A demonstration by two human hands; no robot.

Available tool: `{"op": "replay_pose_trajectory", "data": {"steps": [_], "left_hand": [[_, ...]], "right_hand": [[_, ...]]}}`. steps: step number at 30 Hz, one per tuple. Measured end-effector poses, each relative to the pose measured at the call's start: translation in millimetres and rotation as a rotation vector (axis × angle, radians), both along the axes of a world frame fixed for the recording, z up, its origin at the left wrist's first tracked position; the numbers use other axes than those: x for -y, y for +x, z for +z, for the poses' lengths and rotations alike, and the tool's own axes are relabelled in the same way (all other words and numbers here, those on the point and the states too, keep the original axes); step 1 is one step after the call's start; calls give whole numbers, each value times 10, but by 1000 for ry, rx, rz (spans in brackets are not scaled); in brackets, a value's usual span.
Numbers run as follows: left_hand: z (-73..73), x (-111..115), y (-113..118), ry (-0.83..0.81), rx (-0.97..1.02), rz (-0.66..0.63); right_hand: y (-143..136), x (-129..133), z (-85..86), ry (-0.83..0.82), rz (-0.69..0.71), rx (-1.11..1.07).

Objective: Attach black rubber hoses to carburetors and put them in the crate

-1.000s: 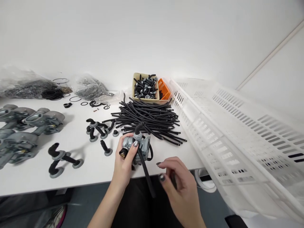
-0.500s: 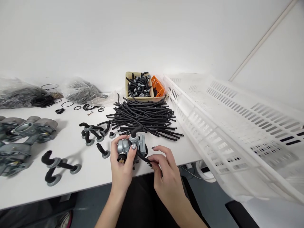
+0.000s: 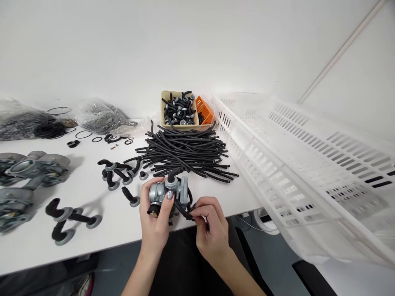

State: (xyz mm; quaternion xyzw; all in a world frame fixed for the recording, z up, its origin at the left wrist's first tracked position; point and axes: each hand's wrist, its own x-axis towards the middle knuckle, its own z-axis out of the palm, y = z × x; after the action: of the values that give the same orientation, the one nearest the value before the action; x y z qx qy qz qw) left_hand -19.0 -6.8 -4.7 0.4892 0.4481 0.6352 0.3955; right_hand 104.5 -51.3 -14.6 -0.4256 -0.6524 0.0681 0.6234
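Note:
My left hand grips a grey metal carburetor above the table's front edge, thumb across its front. A bent black rubber boot with a grey cap sticks up from its top. With fingers pinched together, my right hand holds the end of a black rubber hose at the carburetor's lower right. The hose's other end is hidden behind my left thumb and the body. Just beyond the carburetor lies a heap of black hoses.
Capped rubber elbows and more carburetors stand to the left. At the back are a cream bin of capped elbows, an orange basket, plastic bags of parts and rubber rings. A white slotted crate takes up the right side.
Both hands and the carburetor have shifted slightly left in view. My right fingers have closed in, drawing the hose end nearer the carburetor; the raised index finger is now curled down.

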Motion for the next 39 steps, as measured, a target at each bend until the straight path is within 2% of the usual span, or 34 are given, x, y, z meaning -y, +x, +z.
{"op": "replay_pose_trajectory", "data": {"steps": [7, 11, 13, 17, 20, 25, 30, 39], "left_hand": [[-1, -12, -2, -68, 29, -10], [6, -27, 9, -90, 27, 3], [5, -30, 9, -96, 33, 4], [-5, -25, -3, -110, 43, -21], [-4, -15, -14, -132, 26, -71], [17, -7, -13, -134, -8, -105], [11, -7, -19, -132, -8, -134], [34, -2, -3, -125, -92, -80]], "right_hand": [[-12, -42, -75, -66, -2, -19], [32, -40, -45, -147, -4, -42], [81, -35, 0, -267, 85, -109], [166, -84, 86, -514, 461, -368], [179, -158, 106, -623, 593, -510], [162, -209, 99, -646, 591, -605], [153, -192, 123, -629, 569, -590], [129, -195, 118, -567, 499, -524]]}}
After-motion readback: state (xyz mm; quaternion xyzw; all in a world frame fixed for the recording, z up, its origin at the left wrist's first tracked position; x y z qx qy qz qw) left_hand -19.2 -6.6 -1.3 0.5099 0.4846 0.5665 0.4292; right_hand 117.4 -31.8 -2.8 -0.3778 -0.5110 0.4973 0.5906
